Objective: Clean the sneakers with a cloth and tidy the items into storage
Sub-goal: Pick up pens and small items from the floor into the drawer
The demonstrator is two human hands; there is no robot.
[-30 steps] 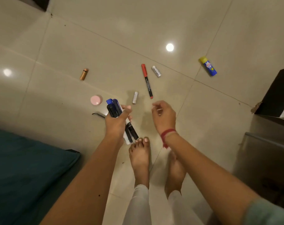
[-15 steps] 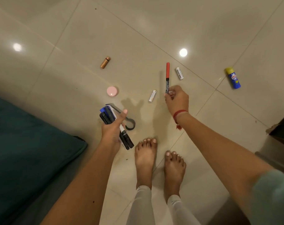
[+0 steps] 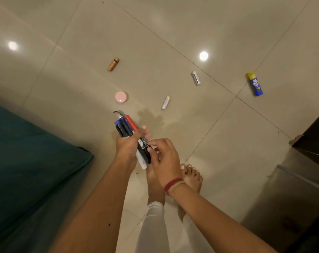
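My left hand (image 3: pixel 128 145) grips a bundle of markers (image 3: pixel 126 127) with blue, black and red caps, held above the tiled floor. My right hand (image 3: pixel 164 156) is against the lower end of the bundle, its fingertips pinching the red-capped marker (image 3: pixel 131 122) into the bunch. Loose on the floor lie a copper-coloured tube (image 3: pixel 113 64), a round pink container (image 3: pixel 121 96), two small white tubes (image 3: pixel 166 102) (image 3: pixel 196 77) and a blue stick with a yellow cap (image 3: pixel 255 84). No sneakers or cloth are in view.
A teal mattress (image 3: pixel 27 152) fills the left side. Dark furniture (image 3: pixel 313 130) and a metal-fronted unit (image 3: pixel 291 198) stand at the right. A thin dark curved thing (image 3: pixel 118 112) lies just beyond the markers. My bare feet (image 3: pixel 191 178) stand under my hands.
My right hand picked the red marker off the floor and brought it back to the bundle in my left hand. The view shifted slightly.
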